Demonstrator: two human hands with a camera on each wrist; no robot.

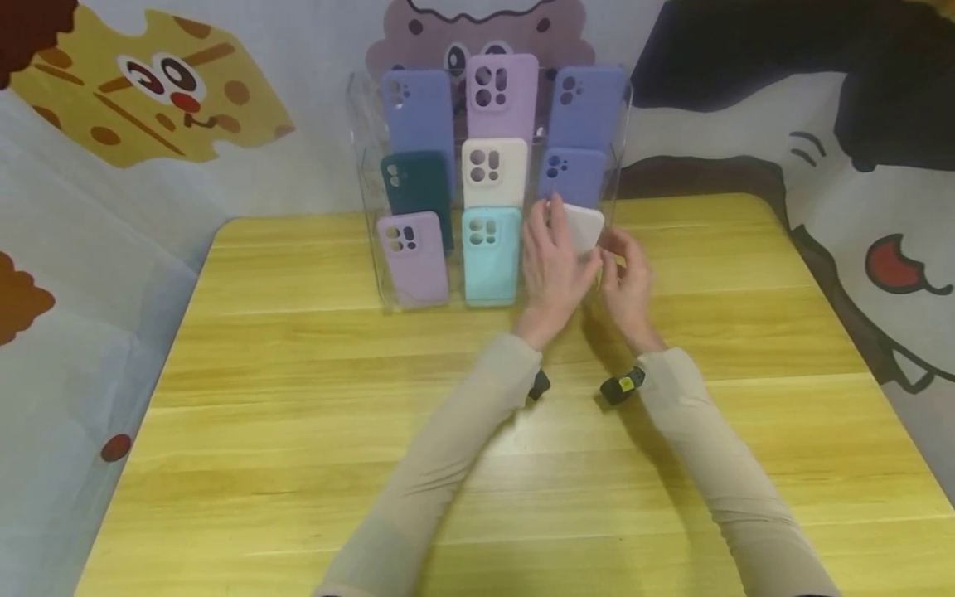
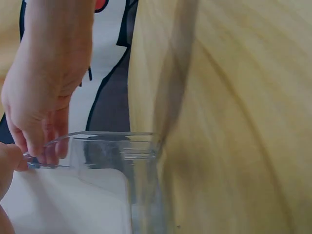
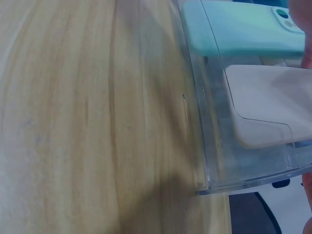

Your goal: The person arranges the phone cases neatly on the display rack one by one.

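A pale whitish phone case (image 1: pixel 584 228) stands in the front right place of a clear stepped display rack (image 3: pixel 214 165). My left hand (image 1: pixel 555 265) holds this case, its fingers along the left and top and its thumb toward the right side. My right hand (image 1: pixel 628 278) is at the rack's right side, with curled fingers gripping the clear side wall; in the left wrist view the fingertips (image 2: pixel 50 153) show at that wall's edge. Left of the held case stands a turquoise phone case (image 1: pixel 491 257). Behind it is a blue-violet phone case (image 1: pixel 578 170).
Other cases fill the rack: a lilac one (image 1: pixel 414 259) front left, a dark green one (image 1: pixel 418 182), a cream one (image 1: pixel 494 174), and more in the back row. The rack stands at the far edge of a wooden table (image 1: pixel 298 398), before a cartoon-printed cloth (image 1: pixel 313 50).
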